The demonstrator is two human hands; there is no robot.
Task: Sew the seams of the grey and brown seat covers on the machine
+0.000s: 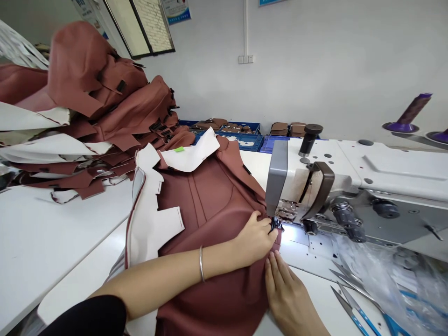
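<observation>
A reddish-brown leather-look seat cover [210, 214] with white-backed flaps [143, 224] lies spread across the sewing machine bed. Its right edge runs under the presser foot [276, 224] of the white sewing machine [322, 186], where a lamp lights the plate. My left hand [257, 238], with a silver bangle at the wrist, has its fingers curled and pinching the cover right beside the foot. Just nearer to me, my right hand [289, 289] lies flat with fingers stretched along the cover's edge. The needle tip is hidden.
Stacked reddish-brown covers [105, 102] pile up on the white table [52, 233] at left. Blue-handled scissors [371, 298] and clear plastic [381, 270] lie at lower right. Blue crates [245, 140] with brown pieces stand behind. A purple thread cone [408, 116] stands at upper right.
</observation>
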